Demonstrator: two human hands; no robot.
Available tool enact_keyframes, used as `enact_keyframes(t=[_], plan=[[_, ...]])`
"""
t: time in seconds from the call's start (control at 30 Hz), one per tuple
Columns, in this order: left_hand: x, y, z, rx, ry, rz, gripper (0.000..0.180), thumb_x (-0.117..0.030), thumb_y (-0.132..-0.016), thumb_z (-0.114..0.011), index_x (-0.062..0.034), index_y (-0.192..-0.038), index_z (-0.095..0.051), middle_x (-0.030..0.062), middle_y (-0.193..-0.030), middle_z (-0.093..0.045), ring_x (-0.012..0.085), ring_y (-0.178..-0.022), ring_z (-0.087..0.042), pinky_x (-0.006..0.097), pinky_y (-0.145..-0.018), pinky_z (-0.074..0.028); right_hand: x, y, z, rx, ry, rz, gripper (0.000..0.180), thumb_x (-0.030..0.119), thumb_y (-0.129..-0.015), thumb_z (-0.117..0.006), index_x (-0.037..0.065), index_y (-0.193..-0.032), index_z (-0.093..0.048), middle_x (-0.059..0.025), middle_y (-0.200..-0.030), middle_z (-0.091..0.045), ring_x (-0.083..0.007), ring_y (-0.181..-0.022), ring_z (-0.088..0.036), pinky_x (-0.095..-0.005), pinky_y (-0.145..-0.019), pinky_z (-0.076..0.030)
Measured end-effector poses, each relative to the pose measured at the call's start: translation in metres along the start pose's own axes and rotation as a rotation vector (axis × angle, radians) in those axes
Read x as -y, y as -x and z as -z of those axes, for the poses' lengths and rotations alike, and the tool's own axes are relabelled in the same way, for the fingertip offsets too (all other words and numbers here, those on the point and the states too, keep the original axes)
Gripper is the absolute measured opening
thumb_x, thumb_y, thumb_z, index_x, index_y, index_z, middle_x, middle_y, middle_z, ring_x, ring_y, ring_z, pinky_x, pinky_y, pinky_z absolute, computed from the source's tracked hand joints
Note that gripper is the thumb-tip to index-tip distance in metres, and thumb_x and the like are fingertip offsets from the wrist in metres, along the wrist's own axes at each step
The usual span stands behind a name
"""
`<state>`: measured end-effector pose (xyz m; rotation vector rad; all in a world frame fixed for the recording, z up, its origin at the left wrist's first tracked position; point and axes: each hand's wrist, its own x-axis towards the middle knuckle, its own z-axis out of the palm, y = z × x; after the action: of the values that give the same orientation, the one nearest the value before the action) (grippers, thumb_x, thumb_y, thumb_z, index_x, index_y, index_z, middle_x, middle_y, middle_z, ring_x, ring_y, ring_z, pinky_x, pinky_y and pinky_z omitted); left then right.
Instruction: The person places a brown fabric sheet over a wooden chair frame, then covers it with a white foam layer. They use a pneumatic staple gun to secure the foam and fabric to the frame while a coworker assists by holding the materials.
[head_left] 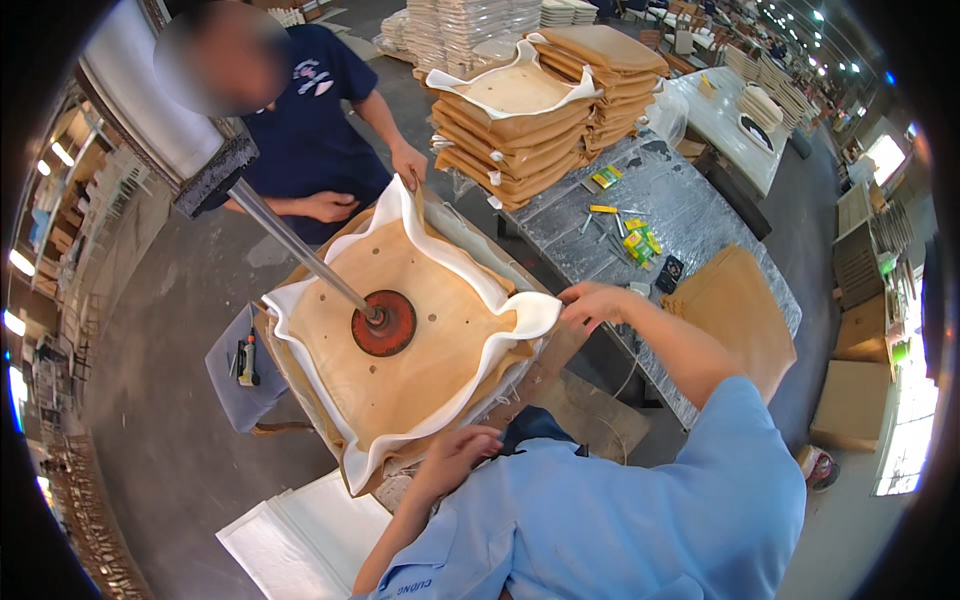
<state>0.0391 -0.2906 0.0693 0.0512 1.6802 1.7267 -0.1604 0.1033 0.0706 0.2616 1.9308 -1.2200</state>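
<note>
In front of me a square seat panel (370,265) of pale wood lies face down on white padding (480,275) and tan cover material, whose edges curl up around it. A press rod (305,250) with a red round foot (383,345) bears down on the panel's middle. My right hand (595,303) has its fingers closed at the raised white corner on the right. By the near edge, close to my waist, rests my left hand (460,462), fingers loosely bent and nothing seen in them. Across from me, a co-worker's hand (408,162) touches the far corner.
On the right, a plastic-covered table (655,190) carries stacked tan cover-and-padding sets (520,145), small yellow-green boxes (640,240), loose tools and tan sheets (735,300). A stool (245,400) with a tool stands left. White sheets (300,540) lie at lower left.
</note>
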Motion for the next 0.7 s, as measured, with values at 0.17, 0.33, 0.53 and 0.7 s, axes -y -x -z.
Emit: enact_keyframes(t=[0.17, 0.33, 0.53, 0.7], plan=[[0.032, -0.113, -0.044, 0.239, 0.34, 0.247, 0.051, -0.043, -0.119, -0.051, -0.0088, -0.157, -0.055, 0.0147, -0.142, -0.07, 0.0241, -0.119, -0.073, 0.039, -0.105, -0.058, 0.007, -0.038, -0.007, 0.025, 0.12, -0.119, 0.04, 0.02, -0.098, -0.077, 0.002, -0.133, -0.074, -0.0137, -0.109, -0.081, -0.0242, -0.081, -0.079, -0.0404, -0.07, -0.064], [0.011, -0.18, -0.082, 0.182, 0.924, 0.33, 0.069, -0.062, -0.117, -0.041, -0.0169, -0.168, -0.039, 0.0171, -0.146, -0.068, 0.0328, -0.113, -0.075, 0.05, -0.101, -0.06, 0.02, -0.058, -0.004, 0.286, 0.099, -0.207, 0.026, 0.028, -0.104, -0.072, 0.004, -0.097, -0.077, -0.0082, -0.082, -0.074, -0.019, -0.061, -0.071, -0.0348, -0.052, -0.056], [0.016, -0.223, -0.109, -0.179, 1.327, 0.264, 0.057, -0.063, -0.113, -0.047, -0.015, -0.134, -0.071, 0.0126, -0.111, -0.079, 0.0336, -0.09, -0.076, 0.055, -0.091, -0.061, 0.02, -0.067, 0.003, 0.36, 0.186, -0.221, 0.043, 0.043, -0.108, -0.066, 0.01, -0.08, -0.065, -0.0017, -0.065, -0.059, -0.0144, -0.05, -0.056, -0.0332, -0.046, -0.047], [-0.002, -0.246, -0.113, -0.427, 1.33, 0.34, 0.057, -0.064, -0.113, -0.047, -0.0126, -0.116, -0.071, 0.0084, -0.09, -0.072, 0.0271, -0.072, -0.066, 0.049, -0.072, -0.058, 0.04, -0.076, 0.008, 0.55, 0.334, -0.289, 0.056, 0.054, -0.114, -0.059, 0.011, -0.078, -0.058, -0.0013, -0.063, -0.056, -0.0134, -0.049, -0.052, -0.0331, -0.044, -0.04]])
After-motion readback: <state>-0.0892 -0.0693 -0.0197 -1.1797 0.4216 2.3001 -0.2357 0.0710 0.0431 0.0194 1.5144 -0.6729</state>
